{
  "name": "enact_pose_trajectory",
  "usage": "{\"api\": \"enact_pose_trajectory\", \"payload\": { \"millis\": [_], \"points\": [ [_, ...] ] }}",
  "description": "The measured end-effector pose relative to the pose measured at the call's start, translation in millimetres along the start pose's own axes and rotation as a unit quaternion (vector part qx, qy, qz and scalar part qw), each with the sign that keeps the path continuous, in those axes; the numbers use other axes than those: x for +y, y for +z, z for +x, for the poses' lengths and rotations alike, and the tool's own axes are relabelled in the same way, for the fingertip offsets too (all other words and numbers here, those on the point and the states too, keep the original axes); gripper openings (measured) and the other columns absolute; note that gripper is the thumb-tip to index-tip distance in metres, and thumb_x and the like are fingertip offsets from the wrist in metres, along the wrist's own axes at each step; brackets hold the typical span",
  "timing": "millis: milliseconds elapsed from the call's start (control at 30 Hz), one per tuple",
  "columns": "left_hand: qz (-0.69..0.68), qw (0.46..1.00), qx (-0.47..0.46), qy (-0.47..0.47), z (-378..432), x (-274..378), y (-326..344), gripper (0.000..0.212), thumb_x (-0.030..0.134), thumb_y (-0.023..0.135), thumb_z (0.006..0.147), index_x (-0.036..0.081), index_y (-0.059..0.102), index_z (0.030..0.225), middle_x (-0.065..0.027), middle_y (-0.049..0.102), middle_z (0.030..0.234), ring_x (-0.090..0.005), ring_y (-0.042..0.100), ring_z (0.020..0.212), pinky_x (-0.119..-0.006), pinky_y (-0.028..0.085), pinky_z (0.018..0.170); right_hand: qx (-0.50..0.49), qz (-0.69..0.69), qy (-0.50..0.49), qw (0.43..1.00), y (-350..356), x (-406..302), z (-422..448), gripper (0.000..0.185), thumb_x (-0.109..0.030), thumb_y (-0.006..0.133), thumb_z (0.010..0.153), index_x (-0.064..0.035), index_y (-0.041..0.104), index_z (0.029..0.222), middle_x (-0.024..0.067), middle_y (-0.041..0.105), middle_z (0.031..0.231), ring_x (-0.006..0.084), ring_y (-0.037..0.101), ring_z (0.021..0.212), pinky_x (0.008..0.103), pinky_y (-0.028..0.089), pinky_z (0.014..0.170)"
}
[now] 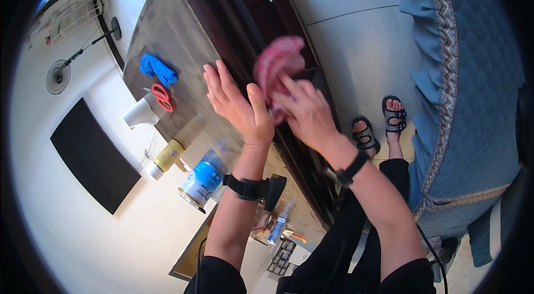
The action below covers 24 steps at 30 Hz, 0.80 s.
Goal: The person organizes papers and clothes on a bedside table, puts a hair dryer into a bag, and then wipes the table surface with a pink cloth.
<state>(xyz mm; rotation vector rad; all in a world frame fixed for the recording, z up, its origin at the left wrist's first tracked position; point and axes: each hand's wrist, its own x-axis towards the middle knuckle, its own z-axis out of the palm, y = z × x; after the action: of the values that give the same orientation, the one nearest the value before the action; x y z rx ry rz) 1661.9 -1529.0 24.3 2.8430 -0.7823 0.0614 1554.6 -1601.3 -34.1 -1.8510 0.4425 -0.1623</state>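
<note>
My right hand grips a blurred pink-and-red cloth over the open drawer of a dark wood coffee table. My left hand is held palm flat with fingers extended at the tabletop's edge, just left of the cloth, with nothing in it. Beyond it on the top lie a crumpled blue cloth and scissors with red handles. Both wrists wear black straps.
A white cup-like container, a yellow bottle and a blue-and-white can stand along the table's far side. Near my left forearm lies a blue-and-white tube. A blue quilted sofa cover is at the right, beyond my sandalled feet.
</note>
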Motion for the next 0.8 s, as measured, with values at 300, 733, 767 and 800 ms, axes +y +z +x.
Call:
{"api": "enact_pose_trajectory", "payload": {
  "millis": [300,733,767,800],
  "points": [
    [-0.010,0.999,-0.043,-0.006,3,-1,-4,0.078,0.055,0.038,0.096,0.002,0.025,0.153,-0.0219,0.019,0.159,-0.0371,0.017,0.147,-0.049,0.010,0.117,0.077,-0.075,-0.055,0.993,-3,-1,177,0.030,-0.033,0.063,0.086,-0.0257,0.065,0.115,0.0041,0.055,0.130,0.0284,0.056,0.109,0.0497,0.050,0.080],
    [-0.056,0.997,-0.052,-0.012,4,-3,-8,0.081,0.058,0.039,0.094,0.004,0.025,0.153,-0.0204,0.018,0.160,-0.0368,0.014,0.148,-0.054,0.006,0.115,0.095,-0.105,-0.083,0.986,-3,2,217,0.029,-0.036,0.064,0.083,-0.0276,0.066,0.111,0.0046,0.059,0.127,0.0308,0.056,0.113,0.0465,0.050,0.084],
    [-0.053,0.997,-0.048,-0.011,4,0,-8,0.079,0.056,0.037,0.095,0.003,0.027,0.152,-0.0208,0.019,0.159,-0.0363,0.016,0.147,-0.050,0.007,0.116,0.108,-0.080,-0.101,0.986,0,8,196,0.029,-0.035,0.065,0.082,-0.0267,0.066,0.110,0.0051,0.059,0.127,0.0305,0.056,0.112,0.0458,0.049,0.082],
    [-0.049,0.998,-0.042,-0.010,4,-2,-7,0.077,0.055,0.035,0.096,0.002,0.028,0.152,-0.0213,0.020,0.159,-0.0358,0.017,0.147,-0.047,0.009,0.117,0.106,-0.068,-0.100,0.987,3,8,170,0.031,-0.032,0.066,0.081,-0.0245,0.066,0.111,0.0057,0.059,0.129,0.0295,0.056,0.110,0.0447,0.048,0.080]
  ]
}}
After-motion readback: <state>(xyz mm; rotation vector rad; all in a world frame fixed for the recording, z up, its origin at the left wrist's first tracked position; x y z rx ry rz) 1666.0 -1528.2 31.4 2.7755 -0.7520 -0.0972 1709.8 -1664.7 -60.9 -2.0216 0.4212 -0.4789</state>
